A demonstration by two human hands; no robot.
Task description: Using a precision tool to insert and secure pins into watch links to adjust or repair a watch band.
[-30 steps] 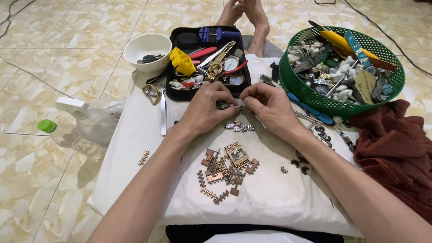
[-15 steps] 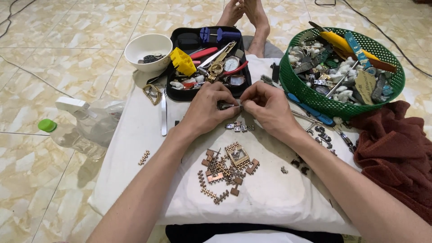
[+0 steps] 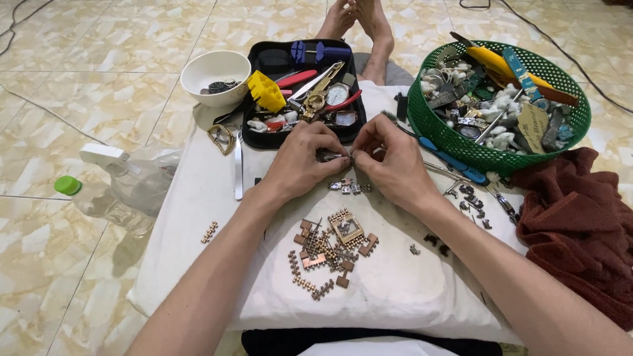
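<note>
Watch-band link segment [image 3: 337,157]: small silvery metal piece, centre of the frame, held just above the white cushion [image 3: 198,198] between both hands. Left hand [image 3: 300,161]: fingers pinched together on the segment's left end. Right hand [image 3: 389,161]: fingers closed on its right end, the thumb and forefinger tips of the two hands almost touching each other.

Loose silver links [image 3: 349,187]: short row lying on the cushion just below the hands, apart from the held piece.

Copper-coloured watch case and links [image 3: 333,247]: scattered cluster, lower centre, taken apart into many pieces; one short strip [image 3: 210,231] lies apart to the left.

Dark small parts [image 3: 471,198]: strewn at the right of the cushion, near the red-brown cloth [image 3: 580,231].

Black tool tray [image 3: 303,92]: upper centre, holding a yellow block, pliers and watch faces. White bowl [image 3: 214,76]: upper left. Green basket [image 3: 494,99]: upper right, full of watch parts. Plastic bottle [image 3: 119,191]: left, lying on the tiled floor.

Progress, as judged: band work appears mid-way; many links are separated, the held segment is not yet set down or joined to anything.
</note>
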